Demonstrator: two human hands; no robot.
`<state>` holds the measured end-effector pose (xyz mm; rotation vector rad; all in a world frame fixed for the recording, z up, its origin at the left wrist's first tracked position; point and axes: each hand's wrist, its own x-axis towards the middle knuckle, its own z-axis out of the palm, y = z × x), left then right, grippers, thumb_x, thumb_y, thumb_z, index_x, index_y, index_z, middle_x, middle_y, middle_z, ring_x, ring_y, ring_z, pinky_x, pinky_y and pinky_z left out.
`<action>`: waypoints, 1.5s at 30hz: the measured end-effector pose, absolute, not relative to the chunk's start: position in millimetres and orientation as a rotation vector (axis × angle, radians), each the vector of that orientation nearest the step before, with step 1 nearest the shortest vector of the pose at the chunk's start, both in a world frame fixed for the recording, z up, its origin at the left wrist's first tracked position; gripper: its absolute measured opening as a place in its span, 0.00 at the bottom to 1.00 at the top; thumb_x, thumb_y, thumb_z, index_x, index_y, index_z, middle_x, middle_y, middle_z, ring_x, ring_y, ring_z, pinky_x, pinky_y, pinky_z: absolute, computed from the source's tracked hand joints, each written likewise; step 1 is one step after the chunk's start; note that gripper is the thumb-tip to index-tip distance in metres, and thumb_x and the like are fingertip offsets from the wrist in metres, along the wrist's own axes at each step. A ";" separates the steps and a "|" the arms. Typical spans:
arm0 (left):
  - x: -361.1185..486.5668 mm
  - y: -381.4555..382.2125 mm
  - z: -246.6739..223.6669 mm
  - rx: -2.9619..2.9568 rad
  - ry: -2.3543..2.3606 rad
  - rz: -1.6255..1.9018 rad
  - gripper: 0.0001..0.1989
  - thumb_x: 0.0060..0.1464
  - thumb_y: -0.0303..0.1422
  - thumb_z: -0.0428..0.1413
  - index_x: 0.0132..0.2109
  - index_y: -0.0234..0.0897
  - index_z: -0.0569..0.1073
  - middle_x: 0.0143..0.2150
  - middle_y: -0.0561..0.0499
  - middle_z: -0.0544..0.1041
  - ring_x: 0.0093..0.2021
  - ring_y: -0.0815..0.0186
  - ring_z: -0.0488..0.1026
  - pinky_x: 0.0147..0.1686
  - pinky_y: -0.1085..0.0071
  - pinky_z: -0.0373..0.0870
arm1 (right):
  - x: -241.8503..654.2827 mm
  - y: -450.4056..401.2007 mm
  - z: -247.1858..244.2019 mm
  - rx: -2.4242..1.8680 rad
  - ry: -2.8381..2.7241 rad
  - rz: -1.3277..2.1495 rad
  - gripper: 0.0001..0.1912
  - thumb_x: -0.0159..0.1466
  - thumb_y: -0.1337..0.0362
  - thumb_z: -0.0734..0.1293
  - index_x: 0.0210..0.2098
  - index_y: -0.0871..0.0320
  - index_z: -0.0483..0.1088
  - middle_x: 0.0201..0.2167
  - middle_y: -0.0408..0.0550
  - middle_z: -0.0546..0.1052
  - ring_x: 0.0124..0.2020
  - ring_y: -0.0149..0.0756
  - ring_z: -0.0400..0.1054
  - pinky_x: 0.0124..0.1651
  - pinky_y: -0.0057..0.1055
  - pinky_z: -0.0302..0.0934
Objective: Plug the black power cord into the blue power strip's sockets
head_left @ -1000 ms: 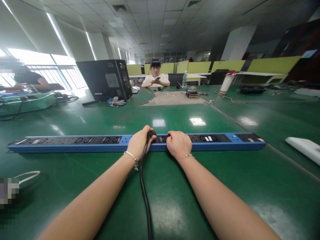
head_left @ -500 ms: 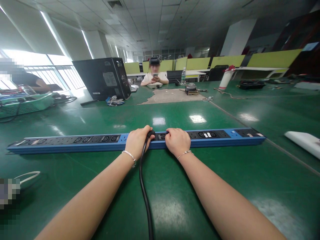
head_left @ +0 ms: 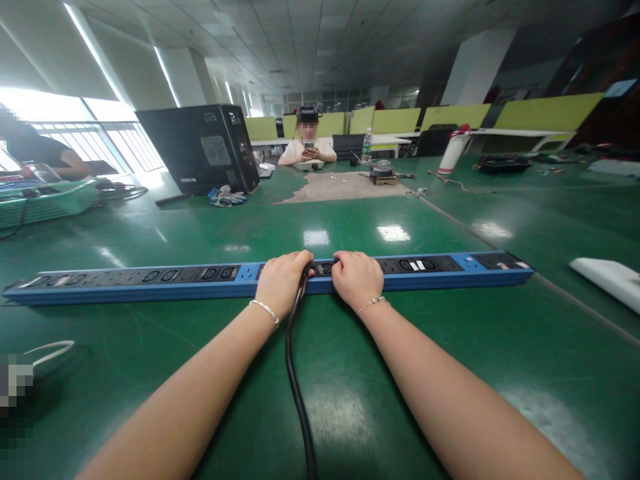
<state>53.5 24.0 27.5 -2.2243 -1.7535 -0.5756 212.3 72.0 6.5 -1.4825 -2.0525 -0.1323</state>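
A long blue-and-black power strip (head_left: 190, 291) lies across the green table, its sockets facing up. My left hand (head_left: 283, 285), closed, holds the end of a black power cord (head_left: 295, 373) at the strip's middle. The cord's plug is mostly hidden by my fingers, so I cannot tell whether it sits in a socket. Just to the right, my right hand (head_left: 358, 283) is wrapped over the strip, thumb near the top face. A narrow stretch of strip with a socket (head_left: 325, 269) shows between the hands. The cord runs down toward me between my forearms.
At the back left stand a black computer case (head_left: 200, 150), gloves (head_left: 227, 196) and a green basket (head_left: 47, 205). A person (head_left: 307, 150) sits opposite with a phone. A round device (head_left: 382, 171), a bottle (head_left: 367, 145) and a white cylinder (head_left: 454, 152) are farther back.
My left hand has shifted slightly right, toward my right hand, with the cord's end. The cord has swung right too. My right hand stays on the strip; the view has shifted slightly.
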 end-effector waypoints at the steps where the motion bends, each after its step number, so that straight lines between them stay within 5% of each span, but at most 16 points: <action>1: 54.1 23.8 27.0 -2.231 -1.755 -0.574 0.13 0.60 0.40 0.44 0.46 0.41 0.67 0.39 0.49 0.76 0.39 0.62 0.73 0.38 0.67 0.65 | 212.4 72.3 6.1 -1.471 -2.046 -0.132 0.16 0.60 0.66 0.57 0.40 0.56 0.74 0.38 0.49 0.78 0.41 0.41 0.70 0.46 0.36 0.59; 6: 52.1 22.6 22.9 -2.227 -1.756 -0.597 0.13 0.60 0.40 0.44 0.48 0.41 0.66 0.41 0.49 0.76 0.40 0.62 0.73 0.39 0.66 0.65 | 206.9 70.0 1.6 -1.243 -2.035 -0.083 0.19 0.59 0.69 0.56 0.47 0.59 0.71 0.46 0.50 0.76 0.45 0.40 0.69 0.50 0.37 0.61; 13: 40.3 19.8 12.8 -2.311 -1.760 -0.672 0.17 0.56 0.34 0.49 0.52 0.38 0.63 0.49 0.47 0.75 0.48 0.61 0.72 0.55 0.60 0.59 | 196.9 56.3 0.9 -0.825 -2.247 -0.030 0.28 0.57 0.68 0.59 0.58 0.57 0.61 0.60 0.45 0.64 0.59 0.37 0.58 0.60 0.38 0.54; 18: 30.8 23.2 6.0 -2.194 -1.851 -0.676 0.28 0.51 0.38 0.53 0.57 0.29 0.59 0.53 0.39 0.72 0.52 0.58 0.69 0.55 0.60 0.59 | 194.0 54.4 4.1 -0.862 -2.285 0.004 0.24 0.58 0.65 0.61 0.55 0.57 0.65 0.55 0.46 0.70 0.58 0.39 0.60 0.59 0.39 0.55; 22: 28.9 21.7 3.6 -2.200 -1.789 -0.600 0.25 0.52 0.38 0.51 0.56 0.32 0.63 0.54 0.39 0.72 0.56 0.57 0.66 0.56 0.59 0.58 | 187.2 54.6 3.8 -0.896 -2.242 0.031 0.18 0.60 0.65 0.62 0.49 0.58 0.68 0.50 0.48 0.74 0.49 0.36 0.69 0.54 0.34 0.60; 34: 37.0 21.5 2.2 -2.198 -1.742 -0.602 0.21 0.53 0.37 0.50 0.53 0.35 0.66 0.53 0.42 0.72 0.54 0.56 0.66 0.54 0.59 0.58 | 179.3 55.0 -3.7 -0.952 -2.190 0.059 0.14 0.63 0.69 0.56 0.46 0.58 0.67 0.49 0.50 0.73 0.48 0.35 0.68 0.53 0.31 0.61; 45: 33.9 23.3 1.0 -2.190 -1.733 -0.556 0.33 0.50 0.52 0.51 0.55 0.32 0.64 0.54 0.39 0.71 0.54 0.53 0.66 0.53 0.57 0.58 | 210.1 64.2 20.5 -0.988 -1.773 -0.007 0.14 0.64 0.61 0.55 0.45 0.58 0.68 0.45 0.52 0.75 0.48 0.35 0.68 0.53 0.34 0.61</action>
